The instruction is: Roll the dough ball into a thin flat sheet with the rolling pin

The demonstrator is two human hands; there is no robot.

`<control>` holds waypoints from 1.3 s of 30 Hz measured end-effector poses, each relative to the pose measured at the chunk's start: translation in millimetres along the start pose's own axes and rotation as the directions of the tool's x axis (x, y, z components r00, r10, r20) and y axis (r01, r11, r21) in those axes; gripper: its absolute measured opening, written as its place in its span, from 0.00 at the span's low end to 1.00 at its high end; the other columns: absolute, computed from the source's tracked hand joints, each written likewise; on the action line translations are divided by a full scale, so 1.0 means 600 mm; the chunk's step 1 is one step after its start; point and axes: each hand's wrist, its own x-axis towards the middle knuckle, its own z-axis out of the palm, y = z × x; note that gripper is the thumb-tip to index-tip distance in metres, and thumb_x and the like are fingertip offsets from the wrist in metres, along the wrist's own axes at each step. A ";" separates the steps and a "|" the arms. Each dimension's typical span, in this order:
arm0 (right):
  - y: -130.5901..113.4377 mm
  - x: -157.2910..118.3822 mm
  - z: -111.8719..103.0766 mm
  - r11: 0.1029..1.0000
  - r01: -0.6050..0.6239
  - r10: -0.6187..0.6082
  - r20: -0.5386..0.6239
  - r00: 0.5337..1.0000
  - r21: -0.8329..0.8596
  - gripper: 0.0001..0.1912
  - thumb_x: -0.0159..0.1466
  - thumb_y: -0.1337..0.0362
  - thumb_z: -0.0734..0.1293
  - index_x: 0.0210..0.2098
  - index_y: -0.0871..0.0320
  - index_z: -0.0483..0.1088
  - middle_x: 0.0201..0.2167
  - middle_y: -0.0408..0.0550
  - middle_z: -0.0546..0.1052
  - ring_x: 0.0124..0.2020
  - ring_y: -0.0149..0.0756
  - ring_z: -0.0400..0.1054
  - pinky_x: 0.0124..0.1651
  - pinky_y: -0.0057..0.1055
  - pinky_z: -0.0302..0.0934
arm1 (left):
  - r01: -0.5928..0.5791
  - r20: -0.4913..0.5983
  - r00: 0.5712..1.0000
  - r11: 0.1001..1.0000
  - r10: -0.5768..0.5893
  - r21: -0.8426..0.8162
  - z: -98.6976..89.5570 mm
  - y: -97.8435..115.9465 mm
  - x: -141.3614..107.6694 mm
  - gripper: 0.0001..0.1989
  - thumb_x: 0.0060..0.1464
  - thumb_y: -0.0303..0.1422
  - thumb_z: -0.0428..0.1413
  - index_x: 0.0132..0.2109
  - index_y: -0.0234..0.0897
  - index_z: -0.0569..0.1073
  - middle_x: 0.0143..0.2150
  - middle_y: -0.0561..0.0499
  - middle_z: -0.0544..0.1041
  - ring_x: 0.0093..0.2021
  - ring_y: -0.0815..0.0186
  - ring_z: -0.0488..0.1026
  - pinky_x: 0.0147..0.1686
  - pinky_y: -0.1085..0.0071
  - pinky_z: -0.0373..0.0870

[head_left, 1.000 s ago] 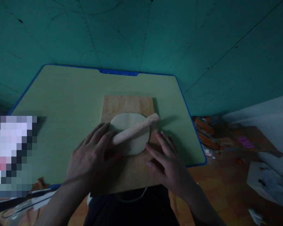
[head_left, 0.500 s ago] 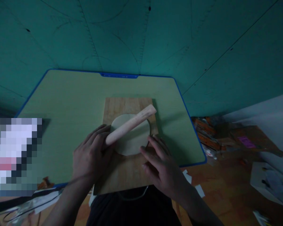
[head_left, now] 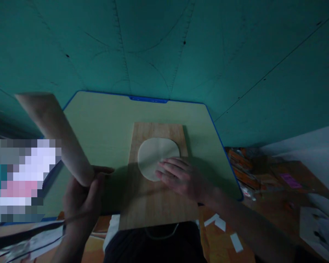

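Note:
My left hand (head_left: 83, 197) is wrapped round one end of a pale wooden rolling pin (head_left: 59, 135). The pin is lifted off to the left of the board, its free end tilted up and away, slightly blurred. A flat, rounded sheet of dough (head_left: 150, 157) lies on a wooden cutting board (head_left: 153, 208). On the dough's lower right part rests my right hand (head_left: 185, 179), fingers stretched over its surface. Its fingertips touch the dough; the thumb is mostly hidden.
Beneath the board is a pale green table (head_left: 106, 120) with a blue edge, against a green wall (head_left: 159, 44). A pixelated object (head_left: 22, 179) stands at the left. Cardboard (head_left: 304, 179) and white paper pieces (head_left: 236, 242) lie on the floor at right.
My left hand has lifted the rolling pin off the dough and swung it left. My right hand has moved further onto the dough. The view has shifted slightly.

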 end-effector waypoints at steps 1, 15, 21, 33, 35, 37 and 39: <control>0.001 0.005 0.001 0.999 0.032 -0.032 -0.010 0.999 -0.008 0.14 0.70 0.70 0.65 0.55 0.58 0.73 0.52 0.54 0.79 0.56 0.41 0.71 0.58 0.40 0.69 | 0.034 -0.002 0.999 0.998 -0.034 -0.055 -0.001 0.001 0.001 0.13 0.56 0.44 0.57 0.36 0.39 0.73 0.33 0.49 0.81 0.32 0.61 0.77 0.31 0.67 0.71; 0.034 0.030 0.010 0.998 -0.033 0.025 0.121 0.992 0.061 0.12 0.71 0.70 0.61 0.47 0.58 0.77 0.49 0.53 0.81 0.54 0.41 0.75 0.55 0.44 0.73 | 0.188 0.061 0.982 0.966 -0.180 -0.177 0.002 0.021 0.009 0.18 0.48 0.46 0.60 0.40 0.39 0.69 0.26 0.52 0.79 0.28 0.60 0.77 0.29 0.66 0.74; 0.024 0.064 -0.027 0.911 -0.298 0.338 -0.103 0.935 0.287 0.16 0.74 0.63 0.57 0.40 0.58 0.74 0.33 0.47 0.82 0.34 0.35 0.77 0.39 0.32 0.72 | 0.204 0.057 0.979 0.963 -0.197 -0.175 0.001 0.026 0.012 0.20 0.45 0.49 0.60 0.39 0.39 0.69 0.24 0.53 0.78 0.26 0.59 0.76 0.27 0.65 0.73; 0.127 0.062 0.005 0.755 -0.594 0.631 -0.061 0.773 0.279 0.20 0.70 0.57 0.62 0.58 0.59 0.69 0.54 0.57 0.76 0.56 0.44 0.71 0.57 0.42 0.67 | 0.153 0.087 0.986 0.979 -0.142 -0.136 0.000 0.021 0.014 0.19 0.49 0.49 0.59 0.41 0.39 0.71 0.25 0.54 0.77 0.27 0.61 0.76 0.29 0.66 0.73; 0.122 0.049 0.012 0.783 -0.599 0.612 -0.033 0.790 0.170 0.25 0.70 0.57 0.62 0.63 0.60 0.65 0.61 0.61 0.70 0.64 0.48 0.64 0.64 0.48 0.61 | 0.158 0.092 0.985 0.979 -0.147 -0.125 0.000 0.022 0.014 0.20 0.49 0.50 0.58 0.41 0.39 0.71 0.25 0.53 0.77 0.27 0.61 0.75 0.28 0.66 0.72; 0.102 0.040 0.017 0.810 -0.577 0.574 0.054 0.817 0.102 0.26 0.71 0.57 0.60 0.65 0.63 0.63 0.65 0.64 0.66 0.67 0.50 0.60 0.67 0.51 0.58 | 0.160 0.098 0.984 0.981 -0.149 -0.109 0.000 0.022 0.015 0.21 0.50 0.50 0.58 0.41 0.39 0.71 0.25 0.53 0.77 0.27 0.60 0.75 0.27 0.66 0.71; 0.072 0.033 0.021 0.855 -0.516 0.504 0.155 0.850 0.048 0.29 0.72 0.56 0.59 0.66 0.67 0.61 0.68 0.66 0.61 0.69 0.53 0.56 0.69 0.54 0.55 | 0.165 0.103 0.982 0.983 -0.156 -0.083 0.000 0.022 0.016 0.21 0.49 0.50 0.58 0.41 0.39 0.71 0.24 0.53 0.77 0.26 0.60 0.75 0.26 0.66 0.70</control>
